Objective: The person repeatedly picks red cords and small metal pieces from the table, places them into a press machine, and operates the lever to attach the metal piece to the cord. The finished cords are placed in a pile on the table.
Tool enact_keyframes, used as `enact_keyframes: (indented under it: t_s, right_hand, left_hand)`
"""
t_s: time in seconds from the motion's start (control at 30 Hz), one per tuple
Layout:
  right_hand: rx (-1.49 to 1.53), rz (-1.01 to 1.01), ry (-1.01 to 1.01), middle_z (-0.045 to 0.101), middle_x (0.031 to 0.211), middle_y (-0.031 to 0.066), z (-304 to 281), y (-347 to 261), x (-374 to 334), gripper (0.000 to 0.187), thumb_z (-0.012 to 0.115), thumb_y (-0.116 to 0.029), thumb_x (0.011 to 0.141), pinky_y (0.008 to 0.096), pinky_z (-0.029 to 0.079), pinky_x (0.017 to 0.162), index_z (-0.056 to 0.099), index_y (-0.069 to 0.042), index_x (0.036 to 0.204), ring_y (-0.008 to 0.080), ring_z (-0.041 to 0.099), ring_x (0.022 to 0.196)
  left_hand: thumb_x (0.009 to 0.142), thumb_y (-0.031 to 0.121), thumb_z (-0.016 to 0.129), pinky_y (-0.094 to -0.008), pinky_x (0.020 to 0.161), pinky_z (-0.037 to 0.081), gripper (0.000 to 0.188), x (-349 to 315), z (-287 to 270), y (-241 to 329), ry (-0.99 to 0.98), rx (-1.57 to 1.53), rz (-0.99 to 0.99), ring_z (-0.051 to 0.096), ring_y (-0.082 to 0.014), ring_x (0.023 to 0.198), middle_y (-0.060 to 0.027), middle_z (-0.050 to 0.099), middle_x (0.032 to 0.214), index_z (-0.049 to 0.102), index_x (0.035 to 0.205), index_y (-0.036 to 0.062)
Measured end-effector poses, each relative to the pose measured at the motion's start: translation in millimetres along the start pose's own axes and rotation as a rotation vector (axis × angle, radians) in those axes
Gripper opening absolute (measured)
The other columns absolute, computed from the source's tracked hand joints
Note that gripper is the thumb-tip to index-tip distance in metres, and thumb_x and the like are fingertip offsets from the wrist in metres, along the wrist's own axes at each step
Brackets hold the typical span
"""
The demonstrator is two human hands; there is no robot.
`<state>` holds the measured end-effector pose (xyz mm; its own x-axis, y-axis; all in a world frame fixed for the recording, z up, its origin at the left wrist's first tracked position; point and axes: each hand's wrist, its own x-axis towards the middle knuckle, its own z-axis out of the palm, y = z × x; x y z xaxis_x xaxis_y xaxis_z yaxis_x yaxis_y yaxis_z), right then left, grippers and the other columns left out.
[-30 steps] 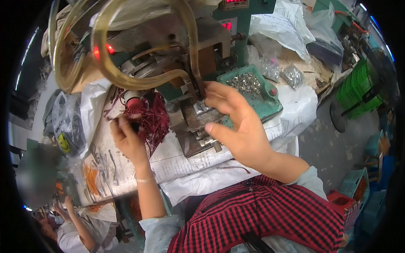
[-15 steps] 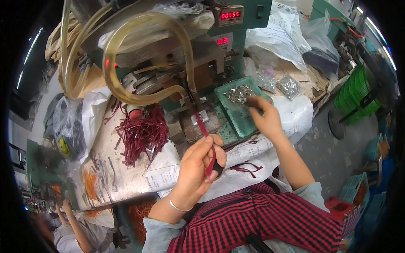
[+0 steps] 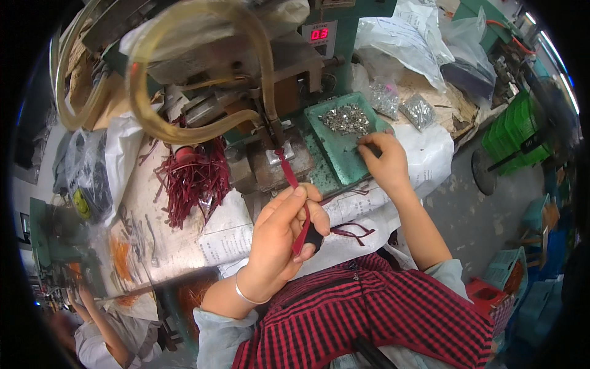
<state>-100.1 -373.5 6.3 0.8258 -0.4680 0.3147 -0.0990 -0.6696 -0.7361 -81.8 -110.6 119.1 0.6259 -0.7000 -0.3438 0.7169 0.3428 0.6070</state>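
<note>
A dark red strap (image 3: 287, 170) runs from the metal plate (image 3: 281, 155) of a bench press down into my left hand (image 3: 279, 224). Thumb and forefinger pinch it, and its lower part hangs across my palm. Something black (image 3: 312, 238) sits against the lower fingers of that hand. My right hand (image 3: 388, 161) is over the near right part of a green tray (image 3: 335, 161), with thumb and fingertips drawn together. Whatever they hold, if anything, is too small to make out. Small shiny metal pieces (image 3: 345, 119) lie heaped in the tray's far part.
Left of the press lies a bundle of dark red straps (image 3: 195, 184). Thick yellowish hoses (image 3: 138, 92) loop above it. Clear bags of metal pieces (image 3: 418, 112) lie right of the tray. Another person's arm (image 3: 101, 320) shows at lower left. Green baskets (image 3: 516, 132) stand at right.
The whole view has shifted, and the upper red display is out of sight. My right hand's fingers have drawn closer together over the tray. The left hand keeps its pinch on the strap.
</note>
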Motion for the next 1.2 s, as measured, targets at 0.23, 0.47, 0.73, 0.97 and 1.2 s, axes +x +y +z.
enact_keyframes:
  t_s: [0.23, 0.47, 0.73, 0.97, 1.2]
  right_hand:
    - [-0.326, -0.195, 0.090, 0.065, 0.092, 0.0146, 31, -12, 0, 0.013, 0.077, -0.012, 0.077, 0.0489, 0.049, 0.084, 0.070, -0.006, 0.086, 0.0374, 0.062, 0.096]
    - [-0.148, -0.021, 0.067, 0.072, 0.097, 0.0158, 23, -8, -10, 0.010, 0.067, -0.006, 0.093, 0.0419, 0.052, 0.084, 0.068, -0.001, 0.101, 0.0340, 0.068, 0.092]
    - [0.085, -0.136, 0.139, 0.075, 0.101, 0.0145, 30, -34, 15, 0.014, 0.067, -0.005, 0.095, 0.0360, 0.054, 0.084, 0.075, -0.002, 0.106, 0.0294, 0.071, 0.090]
    - [-0.128, -0.188, 0.226, 0.074, 0.100, 0.0155, 12, -3, -12, 0.013, 0.068, -0.005, 0.093, 0.0375, 0.053, 0.089, 0.074, -0.002, 0.105, 0.0294, 0.070, 0.096]
    - [0.059, 0.016, 0.279, 0.074, 0.101, 0.0107, -34, -4, -57, 0.013, 0.068, -0.001, 0.093, 0.0356, 0.052, 0.090, 0.074, 0.000, 0.104, 0.0256, 0.069, 0.097]
  left_hand:
    - [0.111, 0.036, 0.047, -0.0211, 0.040, 0.040, 0.032, -3, -18, -1, -0.044, 0.264, 0.015, 0.054, -0.0101, 0.050, -0.0097, 0.067, 0.077, 0.059, 0.113, 0.0066]
    - [0.104, 0.014, 0.063, -0.0237, 0.065, 0.051, 0.010, -70, -102, 0, 0.584, 0.649, 0.617, 0.067, -0.0120, 0.077, -0.0054, 0.072, 0.095, 0.065, 0.106, 0.0047]
    - [0.088, 0.012, 0.073, -0.0415, 0.076, 0.053, 0.008, -49, -259, 165, 1.228, 1.864, 0.889, 0.069, -0.0298, 0.085, -0.0136, 0.072, 0.092, 0.077, 0.092, 0.0068]
    - [0.079, 0.040, 0.076, -0.0497, 0.087, 0.056, 0.042, 21, -353, 181, 1.556, 1.722, 0.079, 0.073, -0.0411, 0.099, -0.0250, 0.074, 0.109, 0.079, 0.098, 0.0024]
    - [0.101, 0.011, 0.063, -0.0303, 0.068, 0.051, 0.025, 2, -270, 153, 1.181, 1.382, 1.380, 0.067, -0.0196, 0.068, -0.0105, 0.076, 0.088, 0.065, 0.124, 0.0010]
